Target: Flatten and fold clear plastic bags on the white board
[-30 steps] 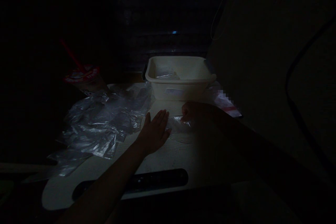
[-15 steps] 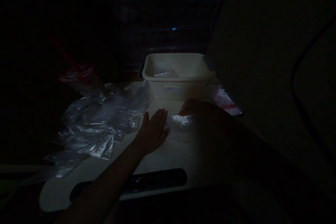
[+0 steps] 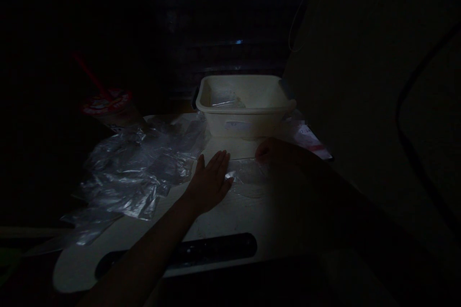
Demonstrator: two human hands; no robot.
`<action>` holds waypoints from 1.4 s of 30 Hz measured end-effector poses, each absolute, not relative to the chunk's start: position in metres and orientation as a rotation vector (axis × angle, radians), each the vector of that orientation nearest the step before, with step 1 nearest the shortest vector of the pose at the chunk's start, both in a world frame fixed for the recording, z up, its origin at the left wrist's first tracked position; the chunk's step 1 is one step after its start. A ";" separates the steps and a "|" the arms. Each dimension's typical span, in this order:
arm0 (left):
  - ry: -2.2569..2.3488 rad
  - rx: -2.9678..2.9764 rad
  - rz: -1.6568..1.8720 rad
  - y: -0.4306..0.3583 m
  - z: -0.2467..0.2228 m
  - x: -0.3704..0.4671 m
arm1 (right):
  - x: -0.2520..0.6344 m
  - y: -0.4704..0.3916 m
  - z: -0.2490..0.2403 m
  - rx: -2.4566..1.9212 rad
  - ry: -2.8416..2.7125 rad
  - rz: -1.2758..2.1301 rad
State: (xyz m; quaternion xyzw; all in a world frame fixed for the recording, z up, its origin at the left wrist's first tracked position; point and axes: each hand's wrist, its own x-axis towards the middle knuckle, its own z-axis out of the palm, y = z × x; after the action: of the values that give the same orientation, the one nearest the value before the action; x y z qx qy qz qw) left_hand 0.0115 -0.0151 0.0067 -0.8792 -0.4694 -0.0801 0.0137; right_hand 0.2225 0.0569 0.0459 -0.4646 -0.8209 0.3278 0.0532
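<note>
My left hand (image 3: 210,183) lies flat on the white board (image 3: 223,218), its fingers stretched out over the left end of a clear plastic bag (image 3: 245,172). At the bag's far right edge is my right hand (image 3: 269,149), fingers curled closed; the dark hides whether they pinch the bag. Just beyond both hands stands a cream plastic tub (image 3: 248,124) with some clear plastic (image 3: 223,100) inside it. A heap of crumpled clear plastic bags (image 3: 129,172) spreads over the board's left side.
A cup with a red lid (image 3: 110,100) and red straw (image 3: 90,74) stands at the back left. To the right of the tub lies a phone-like flat object with a lit screen (image 3: 311,141). A dark slot (image 3: 216,247) runs along the board's near edge. A dark cable (image 3: 403,134) hangs at right.
My right hand has slid a little to the right along the bag's far edge. My left hand stays in place, pressed flat. The bag's shine has shifted.
</note>
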 end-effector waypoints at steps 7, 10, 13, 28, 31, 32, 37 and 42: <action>-1.947 -2.959 -1.179 0.004 0.006 0.002 | 0.215 0.061 0.045 -1.178 -2.462 1.006; -2.161 -2.985 -1.720 0.013 0.006 0.000 | 0.201 0.058 0.049 -1.071 -2.391 1.147; -2.419 -3.082 -1.910 0.013 0.010 -0.001 | 0.186 0.056 0.050 -1.059 -2.156 1.351; -2.525 -2.548 -2.594 0.010 0.009 0.003 | 0.164 0.045 0.019 -1.100 -0.867 1.953; -2.524 -2.335 -2.818 0.008 0.010 0.006 | 0.158 0.036 0.013 -1.022 -0.942 1.946; -2.505 -2.318 -2.858 0.008 0.010 0.006 | 0.157 0.035 0.013 -1.033 -0.965 1.902; -2.608 -2.455 -2.828 0.010 0.007 0.004 | 0.158 0.039 0.015 -1.054 -0.993 1.677; -2.525 -2.473 -2.926 0.010 0.005 0.003 | 0.163 0.047 0.016 -1.060 -0.887 1.610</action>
State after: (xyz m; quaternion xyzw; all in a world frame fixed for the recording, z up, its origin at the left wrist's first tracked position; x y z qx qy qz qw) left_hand 0.0027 0.0100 0.0046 -0.4040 -0.4125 -0.4779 -0.6620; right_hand 0.1631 0.0472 0.0165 -0.4359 -0.3650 0.6623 0.4880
